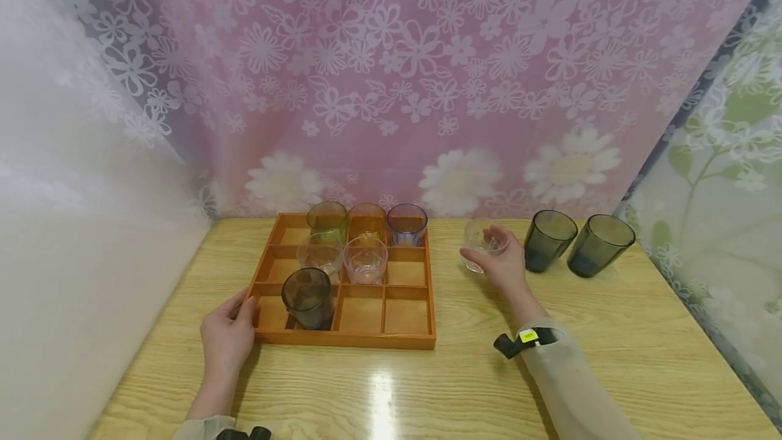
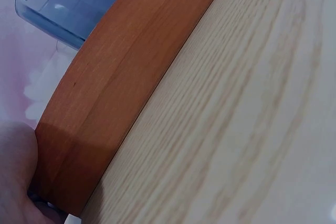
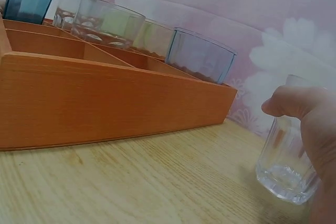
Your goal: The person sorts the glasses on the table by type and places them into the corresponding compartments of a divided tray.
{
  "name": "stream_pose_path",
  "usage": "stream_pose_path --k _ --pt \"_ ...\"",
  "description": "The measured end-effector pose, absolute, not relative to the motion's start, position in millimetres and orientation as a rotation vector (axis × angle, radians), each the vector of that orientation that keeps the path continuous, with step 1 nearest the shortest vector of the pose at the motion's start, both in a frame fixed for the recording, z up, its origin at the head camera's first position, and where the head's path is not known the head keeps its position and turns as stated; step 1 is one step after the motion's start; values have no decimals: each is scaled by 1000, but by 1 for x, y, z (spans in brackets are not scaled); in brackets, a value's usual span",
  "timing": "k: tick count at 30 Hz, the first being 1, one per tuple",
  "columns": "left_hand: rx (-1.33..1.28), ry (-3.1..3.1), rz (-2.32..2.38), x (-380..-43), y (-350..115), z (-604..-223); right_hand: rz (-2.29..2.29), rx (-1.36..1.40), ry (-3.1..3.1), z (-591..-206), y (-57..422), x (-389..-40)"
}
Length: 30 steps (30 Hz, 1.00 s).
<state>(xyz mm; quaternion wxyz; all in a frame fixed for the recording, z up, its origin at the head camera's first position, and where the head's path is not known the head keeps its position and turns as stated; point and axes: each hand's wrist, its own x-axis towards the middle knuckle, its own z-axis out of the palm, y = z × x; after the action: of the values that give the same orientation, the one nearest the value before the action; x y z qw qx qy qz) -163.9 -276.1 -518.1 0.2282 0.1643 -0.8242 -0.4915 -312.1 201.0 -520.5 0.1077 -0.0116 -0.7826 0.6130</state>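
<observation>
My right hand [image 1: 506, 260] holds a clear drinking glass [image 1: 475, 244] right of the wooden tray, thumb on its near side. In the right wrist view, the faceted base of the clear glass [image 3: 286, 179] is low over the table. My left hand [image 1: 229, 331] grips the front left corner of the divided orange-brown tray [image 1: 342, 341]. The left wrist view shows part of this hand [image 2: 16, 171] against the tray's side [image 2: 113, 87]. In the tray's front row stands a dark grey glass [image 1: 308, 297]; behind it are a clear glass [image 1: 320, 257] and a pinkish clear glass [image 1: 365, 262].
Along the tray's back row stand green [image 1: 327, 223], amber [image 1: 367, 224] and blue [image 1: 407, 225] glasses. Two dark grey glasses, one [image 1: 550, 242] closer to my right hand and another [image 1: 601, 246] farther right, stand on the wooden table [image 1: 464, 386]. A pink floral curtain [image 1: 391, 87] hangs behind.
</observation>
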Motion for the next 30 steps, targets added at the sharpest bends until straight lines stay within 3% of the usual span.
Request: stream_pose_path --k 15,30 --pt "476 -2275 -1369 -164 -278 -520 1909 184 -2291 -492 188 -286" --pt "473 -2288 -1358 -163 -276 -517 1982 329 -2266 -464 144 -265"
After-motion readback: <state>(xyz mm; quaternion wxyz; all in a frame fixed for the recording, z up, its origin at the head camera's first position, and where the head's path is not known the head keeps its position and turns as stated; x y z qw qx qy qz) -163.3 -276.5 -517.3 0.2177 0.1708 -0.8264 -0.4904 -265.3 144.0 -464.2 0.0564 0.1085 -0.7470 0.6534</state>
